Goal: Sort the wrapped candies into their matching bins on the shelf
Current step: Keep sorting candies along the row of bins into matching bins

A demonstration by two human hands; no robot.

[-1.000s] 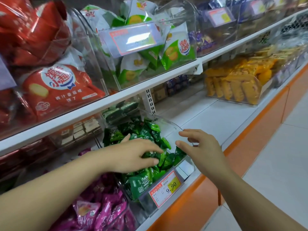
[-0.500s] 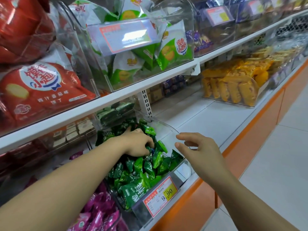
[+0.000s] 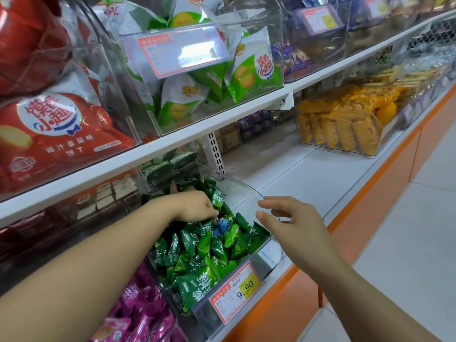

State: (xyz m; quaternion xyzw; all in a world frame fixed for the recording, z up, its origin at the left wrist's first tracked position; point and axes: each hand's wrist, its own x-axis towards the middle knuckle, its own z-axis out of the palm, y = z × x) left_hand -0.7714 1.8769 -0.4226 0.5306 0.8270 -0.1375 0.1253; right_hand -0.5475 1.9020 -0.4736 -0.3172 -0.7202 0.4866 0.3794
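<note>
- Nearest us, at the front edge of the lower shelf (image 3: pixel 308 174), sat the pink candies (image 3: pixel 138 317) in their own bin, far left.
- Just right of them was the clear bin (image 3: pixel 237 186) full of green candies (image 3: pixel 197 255), with its price tag (image 3: pixel 235 290) facing the aisle.
- One blue candy (image 3: pixel 220 225) lay among the green ones near the top of the heap. We judged it the misfit that needed pulling.
- Our left hand (image 3: pixel 195 206) was in that bin, fingers curled down with the tips right at the blue wrapper. We could not tell if it was pinched yet, because the knuckles hid the contact.
- Our right hand (image 3: pixel 293 223) hovered at the bin's right wall rim, fingers loosely curved, thumb and forefinger apart. We read it as steadying the bin. Whether it touched the wall was unclear.
- In the way: the green wrappers packed around the blue one, and the upper shelf (image 3: pixel 172 141) close overhead.
- Right of the bin the lower shelf was bare white; further along it stood the yellow packs (image 3: pixel 345 129).
- On the upper shelf were red bags (image 3: pixel 61 134) at left and green-and-white bags (image 3: pixel 251 70) in the middle.
- We saw no blue-candy bin for certain from here.
</note>
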